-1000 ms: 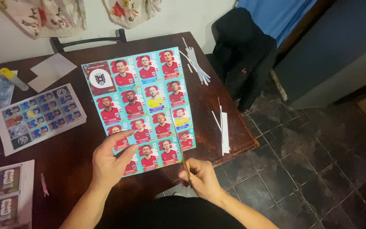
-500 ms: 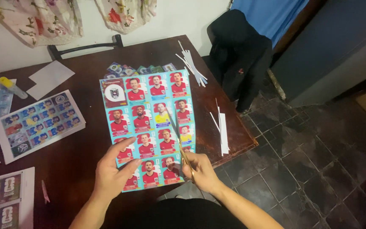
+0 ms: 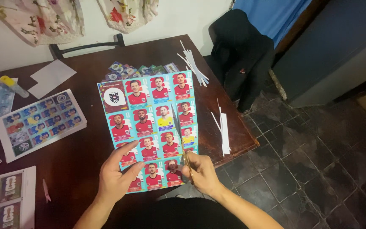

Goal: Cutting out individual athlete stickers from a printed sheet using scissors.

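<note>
sticker sheet in left hand; right hand holds scissors.

place: room in a home | dark wooden table against a white wall | patterned cloths hanging on the wall above its far edge | dark tiled floor | chair draped with black clothing by the table's far right corner

Your right hand hides the scissors' handles; your left hand covers the sticker sheet's lower corner; sheets at left run off-frame
</note>
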